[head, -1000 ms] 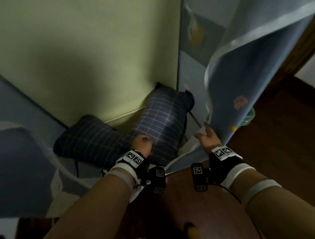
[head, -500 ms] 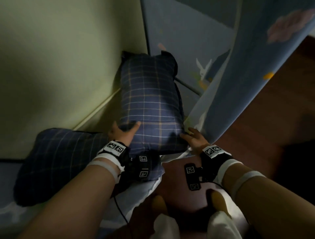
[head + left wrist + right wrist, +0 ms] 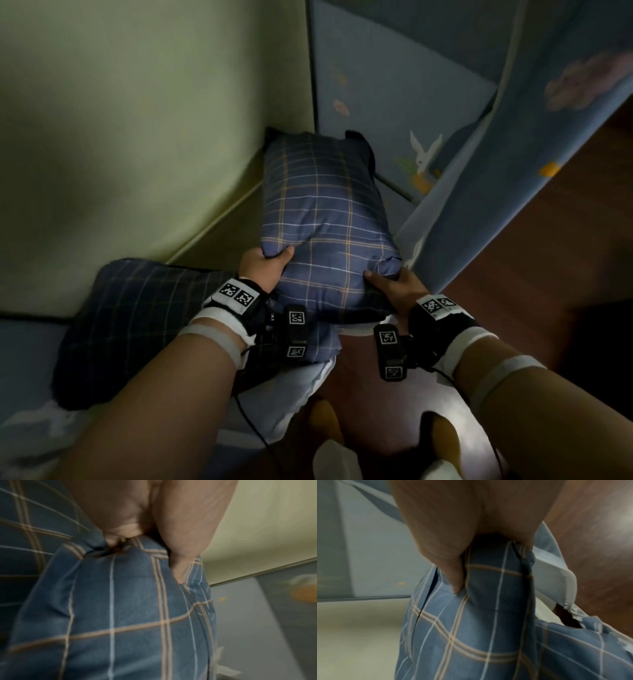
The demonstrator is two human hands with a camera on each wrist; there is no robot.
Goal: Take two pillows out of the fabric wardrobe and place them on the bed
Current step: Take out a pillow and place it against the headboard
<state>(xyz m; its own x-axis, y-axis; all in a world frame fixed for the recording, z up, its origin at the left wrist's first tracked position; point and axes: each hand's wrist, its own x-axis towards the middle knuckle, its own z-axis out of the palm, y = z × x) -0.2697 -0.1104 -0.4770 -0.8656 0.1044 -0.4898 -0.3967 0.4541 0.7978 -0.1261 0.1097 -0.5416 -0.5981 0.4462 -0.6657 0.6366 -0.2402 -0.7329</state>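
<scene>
Inspector: State of the hands?

Assessor: Left hand pinches the near left corner of the upper plaid pillow, thumb on top. Right hand grips the near right corner, fingers curled under.

Inspector: Location?

Assessor: Inside the fabric wardrobe, leaning against the back wall, partly over the second pillow.

Inspector: Orientation?

Assessor: Long axis runs away from the person, far end raised and pointing into the corner.

Inspector: Risks?

Assessor: In my judgement, corner-only holds may slip on soft filling; the hanging curtain flap could snag the pillow; dragging could shift the second pillow.
</scene>
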